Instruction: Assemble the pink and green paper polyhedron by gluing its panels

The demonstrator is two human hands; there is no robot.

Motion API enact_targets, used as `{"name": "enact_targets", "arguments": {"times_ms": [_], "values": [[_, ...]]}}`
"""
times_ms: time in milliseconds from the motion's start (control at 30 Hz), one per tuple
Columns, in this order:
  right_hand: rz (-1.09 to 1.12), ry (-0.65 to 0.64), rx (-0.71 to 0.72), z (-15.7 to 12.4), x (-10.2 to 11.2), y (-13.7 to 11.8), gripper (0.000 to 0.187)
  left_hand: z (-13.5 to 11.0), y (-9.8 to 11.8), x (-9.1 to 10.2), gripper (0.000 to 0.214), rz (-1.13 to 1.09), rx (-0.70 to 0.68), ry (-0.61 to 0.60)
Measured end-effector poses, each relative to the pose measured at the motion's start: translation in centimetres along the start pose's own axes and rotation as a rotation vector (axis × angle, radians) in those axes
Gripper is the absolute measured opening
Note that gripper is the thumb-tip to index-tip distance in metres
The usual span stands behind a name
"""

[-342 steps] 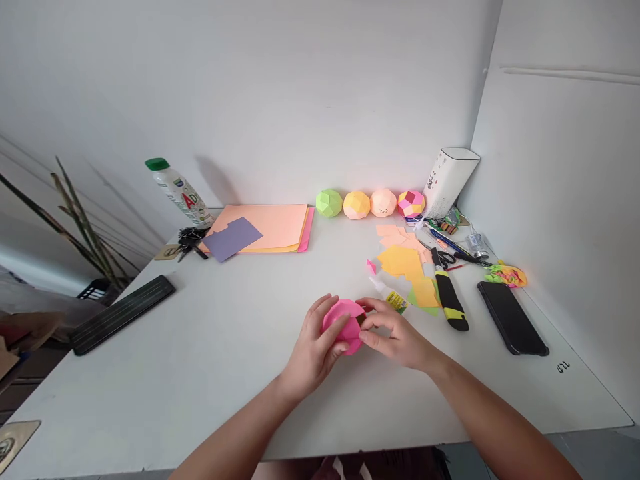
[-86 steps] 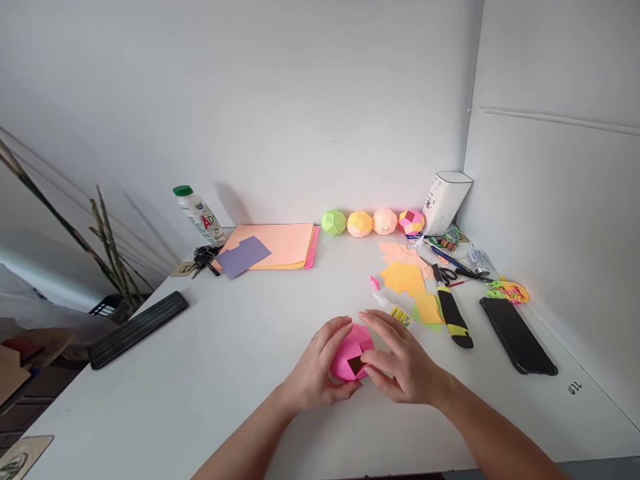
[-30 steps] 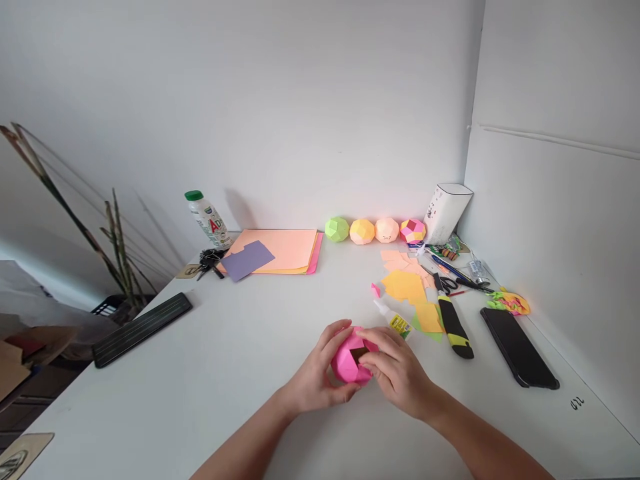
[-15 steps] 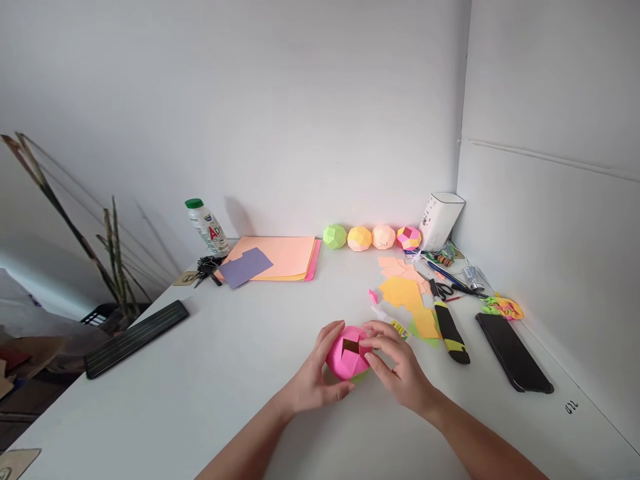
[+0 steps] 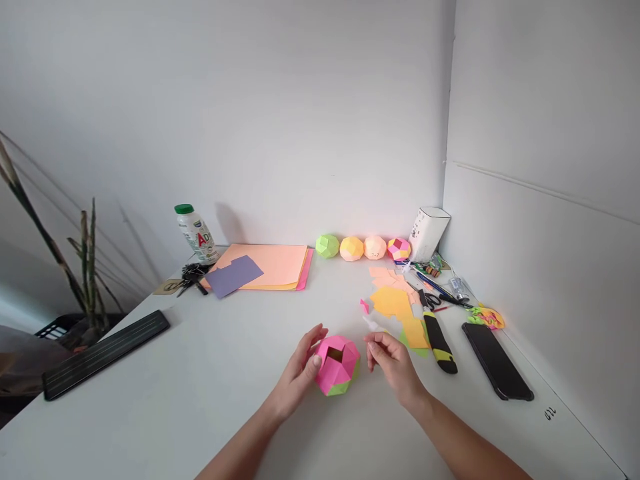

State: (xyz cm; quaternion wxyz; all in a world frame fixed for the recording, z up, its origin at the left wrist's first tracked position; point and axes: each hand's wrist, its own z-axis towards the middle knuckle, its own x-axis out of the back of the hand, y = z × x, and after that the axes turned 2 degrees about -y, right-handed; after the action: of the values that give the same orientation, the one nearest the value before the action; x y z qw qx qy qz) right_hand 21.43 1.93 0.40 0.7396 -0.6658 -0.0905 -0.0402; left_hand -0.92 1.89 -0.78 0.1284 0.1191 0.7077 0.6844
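Observation:
A pink and light-green paper ball with many flat faces has a square opening on its upper side. My left hand holds it from the left, thumb on its near side and fingers behind. Just right of the ball, not touching it, is my right hand, its fingers curled and pinched together; anything between them is too small or hidden to make out. Past its fingertips a white-tipped tube lies partly covered by the hand. A small pink paper piece rests beyond.
Paper balls line the wall by a white box. Orange paper scraps, a utility knife, scissors and a phone lie right. Paper sheets, keys, a bottle and a black bar are left.
My right hand has drawn off the ball to the right, its fingers curling in. The ball has turned in my left hand, showing more green, and the view has shifted slightly.

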Motion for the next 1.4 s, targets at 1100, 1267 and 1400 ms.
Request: {"name": "enact_targets", "arguments": {"times_ms": [1100, 1267, 1400], "values": [[-0.753, 0.192, 1.036, -3.3, 0.9, -0.4, 0.02, -3.9, 0.6, -4.7, 0.026, 0.561, -0.484, -0.066], [-0.743, 0.093, 1.137, -3.7, 0.2, -0.9, 0.023, -3.0, 1.9, -5.0, 0.03, 0.258, -0.267, -0.066], [-0.688, -0.006, 1.1, -4.0, 0.1, -0.5, 0.023, -3.3, 2.0, -5.3, 0.032, 0.029, -0.176, -0.115]]}}
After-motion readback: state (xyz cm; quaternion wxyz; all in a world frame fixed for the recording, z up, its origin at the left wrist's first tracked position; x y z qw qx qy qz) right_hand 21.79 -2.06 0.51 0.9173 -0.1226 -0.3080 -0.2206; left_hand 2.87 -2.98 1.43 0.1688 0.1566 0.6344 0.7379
